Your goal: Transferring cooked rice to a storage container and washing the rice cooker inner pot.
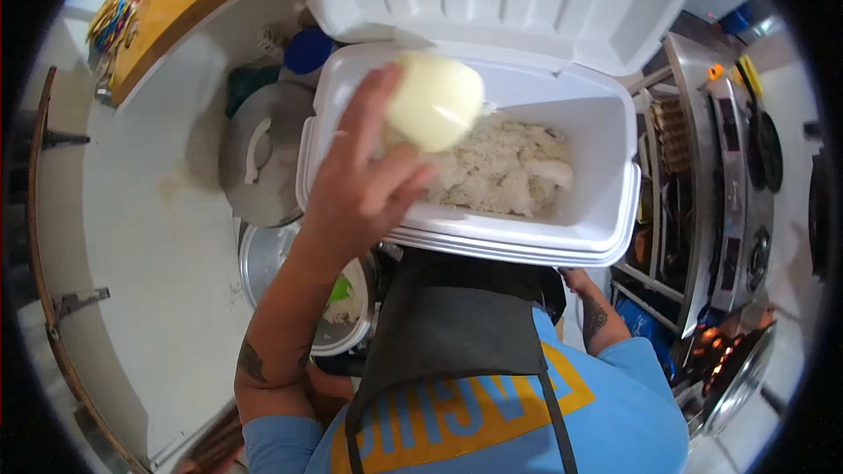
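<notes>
My left hand (362,178) is raised over a white cooler box (593,247) with its fingers on a pale yellow, rounded, glossy bowl (438,102). Hand and bowl are blurred. White cooked rice (500,171) lies in clumps on the floor of the cooler, whose lid (500,0) is tilted back. My right hand (576,281) is low at the right, below the cooler's near edge and beside my dark apron (461,329); its fingers are partly hidden, so I cannot tell whether it holds anything.
A round metal lid (286,178) with a white handle is left of the cooler. Below it stands a metal pot (260,263), near a container (362,332) with rice and a green utensil. A blue-lidded container (308,51) is behind. Metal shelving (685,210) and a stove (747,230) line the right.
</notes>
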The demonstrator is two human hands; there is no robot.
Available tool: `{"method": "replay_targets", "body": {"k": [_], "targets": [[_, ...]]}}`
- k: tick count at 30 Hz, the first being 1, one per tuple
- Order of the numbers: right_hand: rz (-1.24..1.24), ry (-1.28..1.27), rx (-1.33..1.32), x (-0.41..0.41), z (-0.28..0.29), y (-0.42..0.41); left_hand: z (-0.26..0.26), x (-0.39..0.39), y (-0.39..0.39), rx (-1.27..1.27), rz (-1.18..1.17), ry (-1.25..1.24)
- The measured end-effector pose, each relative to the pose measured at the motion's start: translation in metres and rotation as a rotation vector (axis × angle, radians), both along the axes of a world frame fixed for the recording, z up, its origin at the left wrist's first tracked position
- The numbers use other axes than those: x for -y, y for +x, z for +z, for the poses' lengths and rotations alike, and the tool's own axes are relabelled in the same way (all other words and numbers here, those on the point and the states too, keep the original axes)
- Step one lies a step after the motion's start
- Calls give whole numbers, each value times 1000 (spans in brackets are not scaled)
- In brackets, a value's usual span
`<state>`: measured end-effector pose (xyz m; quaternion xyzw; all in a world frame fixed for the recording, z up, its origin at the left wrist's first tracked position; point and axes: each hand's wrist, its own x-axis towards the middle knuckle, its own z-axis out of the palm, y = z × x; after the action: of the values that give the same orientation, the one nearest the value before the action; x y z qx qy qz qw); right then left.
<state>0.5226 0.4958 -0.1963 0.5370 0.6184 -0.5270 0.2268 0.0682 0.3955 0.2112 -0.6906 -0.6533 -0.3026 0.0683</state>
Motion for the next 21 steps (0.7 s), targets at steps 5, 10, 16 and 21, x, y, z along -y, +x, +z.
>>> {"method": "replay_targets", "body": {"k": [5,10,16,21], "targets": [[12,23,-115,-169,-1,-57,12,32,14,101,122,-43],[101,-29,-277,-340,-55,-55,-5,157,26,417,621,49],[209,-56,-525,-435,-75,-65,-101,301,65,493,1328,-160],[26,146,-588,-429,44,-37,-240,385,18,362,1178,-460]]}}
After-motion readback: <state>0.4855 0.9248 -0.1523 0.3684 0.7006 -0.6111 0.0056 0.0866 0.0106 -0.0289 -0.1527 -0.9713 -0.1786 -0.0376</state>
